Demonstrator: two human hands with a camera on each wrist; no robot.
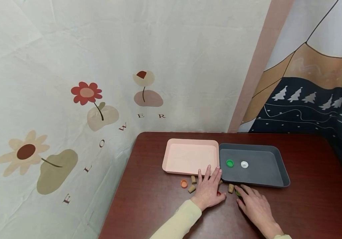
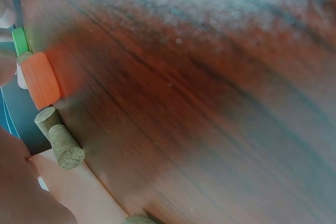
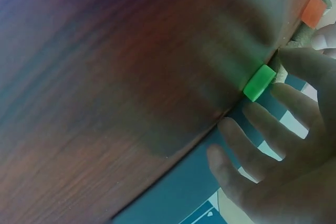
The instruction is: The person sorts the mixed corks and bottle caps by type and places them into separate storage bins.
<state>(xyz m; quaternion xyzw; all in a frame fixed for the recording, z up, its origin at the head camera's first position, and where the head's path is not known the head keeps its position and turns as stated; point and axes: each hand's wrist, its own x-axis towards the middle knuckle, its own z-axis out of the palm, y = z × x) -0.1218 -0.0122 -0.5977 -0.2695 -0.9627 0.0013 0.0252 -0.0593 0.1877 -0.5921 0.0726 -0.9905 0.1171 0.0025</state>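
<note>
My left hand (image 1: 208,191) lies with fingers spread over the table, its fingertips at the front edge of the pink tray (image 1: 171,170). Beside its thumb a red bottle cap (image 1: 218,193) is partly hidden; in the left wrist view, corks (image 2: 67,148) lie close to this hand. My right hand (image 1: 256,205) reaches low over the table before the dark grey tray (image 1: 266,182), fingers loosely extended. Its thumb and index finger stand on either side of a green bottle cap (image 3: 259,83), seen resting on the table. A cork (image 1: 231,188) is just left of that cap.
Inside the grey tray are another green cap (image 1: 230,163) and a white cap (image 1: 244,164). Left of my left hand lie an orange cap (image 1: 184,184) and two corks (image 1: 191,189). Both trays stand side by side near the back of the brown table (image 1: 147,186), before a fabric-covered wall.
</note>
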